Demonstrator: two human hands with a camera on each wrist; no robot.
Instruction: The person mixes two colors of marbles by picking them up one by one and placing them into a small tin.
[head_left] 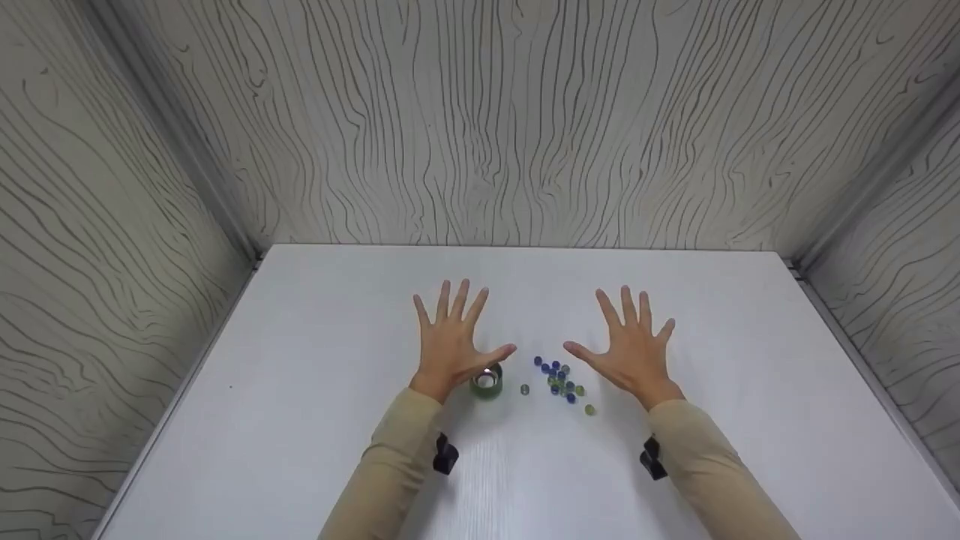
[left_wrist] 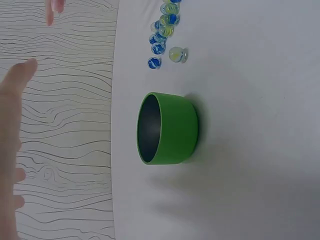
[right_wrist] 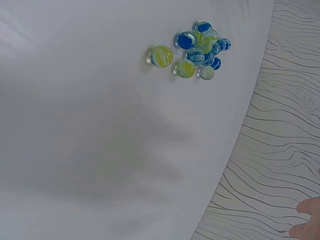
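Both hands hover over the white table with fingers spread and nothing held. My left hand (head_left: 448,349) is above and just left of a small green cup (head_left: 487,382), partly covering it in the head view. In the left wrist view the green cup (left_wrist: 179,130) stands upright, its dark inside showing. Glass marbles (head_left: 561,379), blue, yellow-green and clear, lie in a loose cluster between the hands. One clear marble (head_left: 525,389) sits apart, nearer the cup. My right hand (head_left: 634,356) is to the right of the cluster. A yellow-streaked marble (right_wrist: 161,56) lies at the cluster's edge.
The white table (head_left: 300,420) runs back to a wood-grain patterned wall (head_left: 480,127). Similar panels (head_left: 97,247) stand at the left and right sides. A black wrist camera (head_left: 445,455) hangs below the left sleeve, another black wrist camera (head_left: 653,459) below the right.
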